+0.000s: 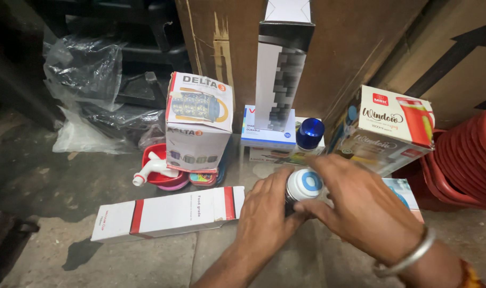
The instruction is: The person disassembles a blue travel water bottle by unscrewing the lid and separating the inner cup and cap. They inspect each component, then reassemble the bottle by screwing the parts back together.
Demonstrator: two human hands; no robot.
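Near left on the floor, long white carton (171,213) lies flat, end open. Left hand (267,213) wraps the flask (301,186) body at centre near; right hand (363,205) fingers clamp its white-blue cap, probably twisting it. Next needs a steady grip and turn. Flask body is mostly hidden by both hands; jug box (389,130) stands right.

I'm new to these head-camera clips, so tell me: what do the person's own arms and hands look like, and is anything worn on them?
Both forearms are bare, no sleeves or gloves. The right hand has a plain silver metal bangle at the wrist, with a bit of orange-red band just behind it. The left hand wears nothing visible.
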